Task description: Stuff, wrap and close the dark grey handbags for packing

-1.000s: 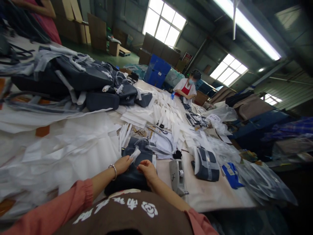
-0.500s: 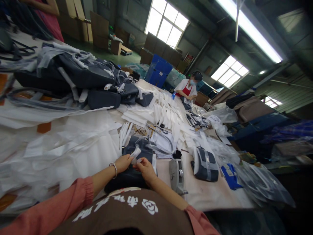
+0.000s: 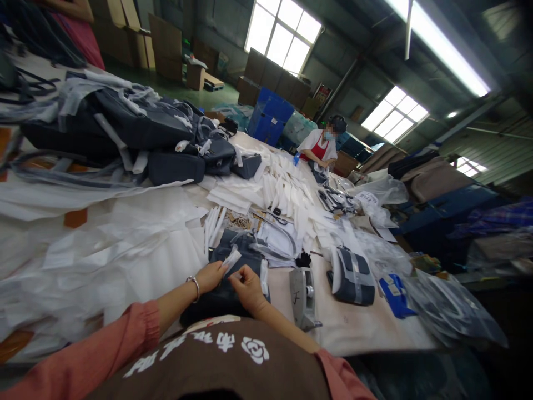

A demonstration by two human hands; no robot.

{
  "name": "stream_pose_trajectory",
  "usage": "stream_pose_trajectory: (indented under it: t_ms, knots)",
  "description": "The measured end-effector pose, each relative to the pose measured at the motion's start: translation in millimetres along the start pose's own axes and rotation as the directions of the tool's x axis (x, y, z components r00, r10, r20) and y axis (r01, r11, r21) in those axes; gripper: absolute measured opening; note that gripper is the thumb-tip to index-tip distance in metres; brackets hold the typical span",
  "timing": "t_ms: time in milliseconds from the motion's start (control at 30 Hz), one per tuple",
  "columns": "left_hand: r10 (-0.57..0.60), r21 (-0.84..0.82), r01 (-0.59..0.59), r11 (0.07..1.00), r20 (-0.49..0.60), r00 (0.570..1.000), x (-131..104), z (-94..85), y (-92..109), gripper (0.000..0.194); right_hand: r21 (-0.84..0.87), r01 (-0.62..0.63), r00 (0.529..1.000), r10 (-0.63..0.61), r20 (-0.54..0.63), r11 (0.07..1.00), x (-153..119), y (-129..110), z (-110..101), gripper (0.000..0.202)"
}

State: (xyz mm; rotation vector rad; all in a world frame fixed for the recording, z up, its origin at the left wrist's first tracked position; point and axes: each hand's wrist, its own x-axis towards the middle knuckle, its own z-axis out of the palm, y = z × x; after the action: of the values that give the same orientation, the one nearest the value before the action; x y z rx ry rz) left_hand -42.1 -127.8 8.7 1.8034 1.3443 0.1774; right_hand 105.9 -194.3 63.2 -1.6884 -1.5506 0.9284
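A dark navy bag [image 3: 240,244] lies right in front of me on the table, its grey handle [image 3: 270,253] stretching to the right over white paper. My left hand [image 3: 211,276], with a bracelet at the wrist, is closed on a strip of white wrapping [image 3: 232,258] above the bag. Just to its right, my right hand [image 3: 249,288] has thumb and finger pinched together. Whatever may be between those fingertips is too small to make out. Another white-wrapped piece [image 3: 264,276] shows on the bag's right side.
A grey tape dispenser [image 3: 303,300] stands to the right, then a folded navy bag [image 3: 353,276] and a blue tape dispenser [image 3: 395,295]. White foam sheets [image 3: 158,239] cover the left. Stuffed dark bags [image 3: 137,122] pile up behind. A co-worker [image 3: 320,145] is at the far end.
My right hand has come slightly away from the white wrapping, and its fingers have curled in. The left hand keeps hold of the wrapping. The view has shifted slightly.
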Motion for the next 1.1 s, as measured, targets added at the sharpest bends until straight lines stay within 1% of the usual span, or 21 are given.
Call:
stream_pose_trajectory:
  t_ms: [67,100,133,200,300,400,500,533,600,667,767,933,1100]
  knots:
    - [0.0,-0.006,0.0,1.0,0.002,1.0,0.2,0.0,-0.2,0.041,-0.203,0.131,0.991,-0.134,-0.003,0.97,1.1,-2.4,-5.5,0.015]
    - [0.0,-0.009,0.0,1.0,0.003,1.0,0.4,0.0,-0.3,0.041,-0.266,0.189,0.981,-0.192,0.016,0.945,1.3,-3.6,-8.2,0.013]
    - [0.0,-0.01,0.0,1.0,0.003,1.0,0.5,-0.1,-0.2,0.041,-0.296,0.23,0.973,-0.227,0.045,0.927,1.2,-4.6,-10.6,0.013]
    - [0.0,-0.012,0.0,1.0,0.006,1.0,0.7,-0.2,-0.1,0.042,-0.274,0.241,0.97,-0.218,0.111,0.931,0.4,-5.4,-14.1,0.015]
    - [0.005,-0.014,-0.005,1.0,0.007,1.0,0.7,-0.2,-0.3,0.042,-0.185,0.17,0.974,-0.137,0.179,0.968,-0.7,-3.0,-16.4,0.019]
    - [0.005,-0.021,-0.005,1.0,0.003,1.0,0.4,0.0,-0.5,0.041,-0.095,0.171,0.966,-0.147,0.213,0.981,0.5,3.3,-17.7,0.024]
    - [-0.008,-0.029,0.008,1.0,0.0,1.0,-0.2,-0.1,0.5,0.041,0.034,0.103,0.963,-0.109,0.247,0.994,4.2,11.3,-19.6,0.041]
    - [-0.013,-0.031,0.013,0.999,-0.002,1.0,-0.5,-0.4,1.2,0.041,0.06,0.072,0.961,-0.086,0.262,0.996,5.7,13.7,-20.2,0.044]
    - [-0.022,-0.037,0.021,0.999,-0.004,1.0,-1.1,-1.1,2.8,0.04,0.066,0.021,0.962,-0.039,0.27,0.998,8.6,17.6,-20.8,0.037]
    - [-0.028,-0.047,0.028,0.999,-0.002,1.0,-1.7,-2.3,4.4,0.04,0.052,-0.012,0.971,-0.001,0.239,0.999,10.9,20.2,-20.0,0.026]
    - [-0.037,-0.07,0.038,0.997,0.005,0.999,-2.2,-4.2,5.9,0.039,0.056,-0.077,0.98,0.065,0.189,0.995,12.9,23.6,-15.8,0.016]
    - [-0.06,-0.133,0.063,0.989,0.023,0.998,-3.4,-6.0,5.9,0.038,0.043,-0.286,0.942,0.272,0.198,0.957,19.0,31.6,-6.6,0.004]
    - [-0.071,-0.191,0.077,0.979,0.039,0.997,-4.5,-6.0,6.2,0.039,-0.016,-0.372,0.913,0.369,0.173,0.928,37.8,45.0,4.6,0.006]
